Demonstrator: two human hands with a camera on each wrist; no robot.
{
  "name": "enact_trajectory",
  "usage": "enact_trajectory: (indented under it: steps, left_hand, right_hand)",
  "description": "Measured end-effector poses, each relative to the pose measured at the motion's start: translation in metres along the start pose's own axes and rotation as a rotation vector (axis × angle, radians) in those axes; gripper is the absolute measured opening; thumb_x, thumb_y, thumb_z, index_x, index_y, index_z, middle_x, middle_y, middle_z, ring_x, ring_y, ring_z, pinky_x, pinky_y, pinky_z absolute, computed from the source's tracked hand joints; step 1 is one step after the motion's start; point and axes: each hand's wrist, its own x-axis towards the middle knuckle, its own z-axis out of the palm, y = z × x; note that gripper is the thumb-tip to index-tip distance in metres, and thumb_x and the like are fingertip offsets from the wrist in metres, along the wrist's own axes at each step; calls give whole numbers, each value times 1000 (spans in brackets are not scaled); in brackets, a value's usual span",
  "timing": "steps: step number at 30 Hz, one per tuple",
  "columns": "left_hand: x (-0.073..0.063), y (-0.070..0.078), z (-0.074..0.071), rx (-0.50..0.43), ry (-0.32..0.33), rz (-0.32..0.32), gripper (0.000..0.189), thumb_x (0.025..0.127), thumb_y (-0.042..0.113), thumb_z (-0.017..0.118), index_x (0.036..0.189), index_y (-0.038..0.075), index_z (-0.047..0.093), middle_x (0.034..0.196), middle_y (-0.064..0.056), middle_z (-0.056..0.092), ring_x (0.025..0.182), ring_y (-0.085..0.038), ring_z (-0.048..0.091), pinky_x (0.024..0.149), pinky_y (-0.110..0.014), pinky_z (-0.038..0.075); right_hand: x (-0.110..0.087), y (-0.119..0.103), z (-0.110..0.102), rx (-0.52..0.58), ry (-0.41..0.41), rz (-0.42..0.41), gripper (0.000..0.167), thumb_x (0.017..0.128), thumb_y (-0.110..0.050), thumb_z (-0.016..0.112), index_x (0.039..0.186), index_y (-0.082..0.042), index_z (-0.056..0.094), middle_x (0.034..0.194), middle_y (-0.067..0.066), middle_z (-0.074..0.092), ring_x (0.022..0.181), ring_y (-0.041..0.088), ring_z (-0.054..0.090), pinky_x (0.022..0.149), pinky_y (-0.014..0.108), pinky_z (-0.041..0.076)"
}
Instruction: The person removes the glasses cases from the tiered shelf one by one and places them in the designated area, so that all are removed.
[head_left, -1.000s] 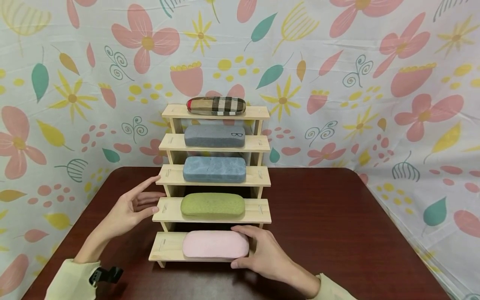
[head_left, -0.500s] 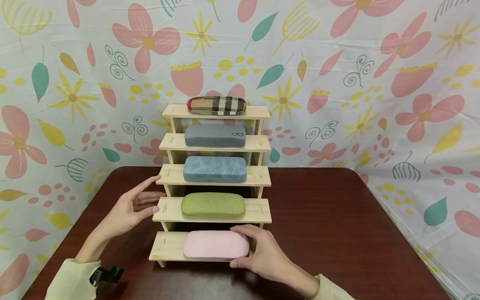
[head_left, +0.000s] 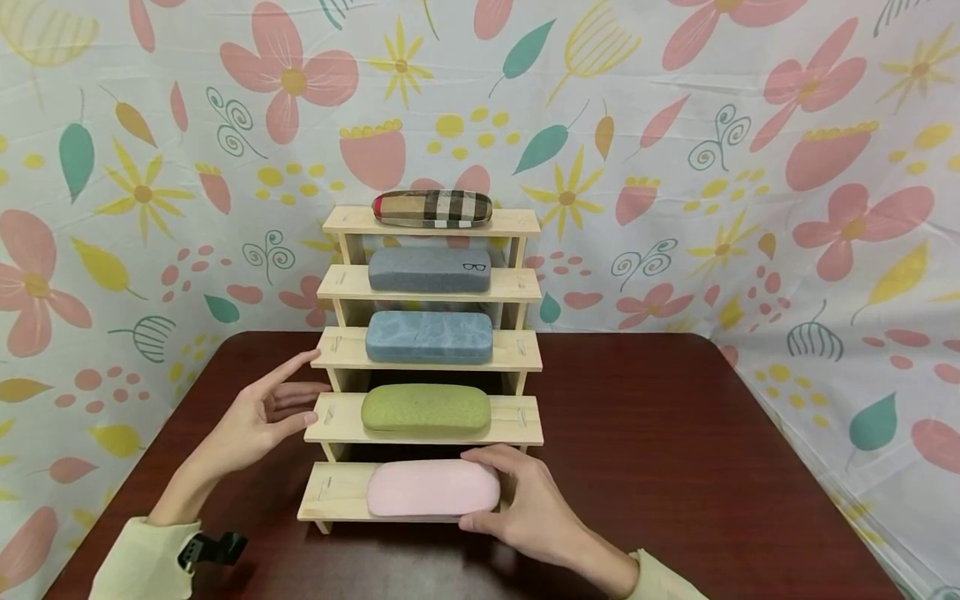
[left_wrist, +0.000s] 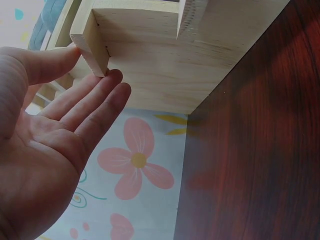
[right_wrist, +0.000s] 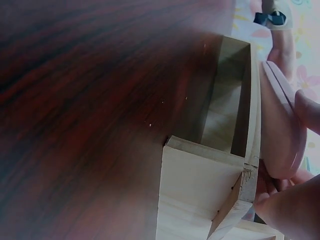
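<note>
A pale pink glasses case (head_left: 432,488) lies on the lowest step of a wooden stepped rack (head_left: 330,492). My right hand (head_left: 528,500) grips its right end, thumb in front and fingers behind. In the right wrist view, the pink case (right_wrist: 281,120) rests against the step board, with the thumb on its outer side. My left hand (head_left: 251,425) is at the rack's left side, fingers fairly straight. Its index fingertip touches the third step's end and its thumb the fourth's. The left wrist view shows the left hand (left_wrist: 55,130) with thumb and fingertips against a step's end.
On the steps above lie a green case (head_left: 426,409), a blue case (head_left: 429,337), a grey case (head_left: 429,269) and, on top, a plaid case (head_left: 432,208). The rack stands on a dark red-brown table (head_left: 660,450). Behind hangs a flowered cloth (head_left: 675,108).
The head view has shifted very slightly. Both hands and all the cases keep the same places on the rack.
</note>
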Motion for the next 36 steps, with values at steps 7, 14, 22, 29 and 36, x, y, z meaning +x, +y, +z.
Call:
enact_trajectory:
  steps: [7,14,22,29,36]
  left_hand:
    - [0,0,0,-9,0,-1,85,94,-8,75,166,16,36,132,-22,69,120,-12,68,94,-25,56]
    - [0,0,0,-14,2,-3,84,94,-8,75,166,15,37,132,-23,69,120,-12,68,94,-25,56]
    - [0,0,1,-16,-1,5,84,94,-8,75,166,15,37,132,-23,69,121,-14,68,94,-28,57]
    - [1,-1,0,-20,-3,1,84,94,-8,75,165,15,37,132,-22,69,120,-12,68,93,-26,57]
    - [1,-2,0,-16,-3,9,84,94,-8,75,166,15,37,131,-22,69,120,-13,69,93,-27,57]
  right_hand:
    - [-1,-2,-1,50,5,-8,67,68,-14,101,128,-22,74,123,-13,68,114,14,65,96,30,54]
    - [-2,-3,-3,87,5,6,66,69,-15,101,128,-23,74,123,-14,68,116,15,65,97,30,52]
    - [-4,-8,-8,92,4,6,65,70,-18,100,129,-21,75,125,-13,69,119,16,63,100,30,50]
    - [-5,-13,-14,149,-6,0,64,72,-16,98,131,-13,74,122,-10,70,114,18,64,96,30,52]
    - [-6,-17,-20,182,-8,-21,63,73,-14,98,131,-15,74,121,-7,70,114,20,65,95,31,53]
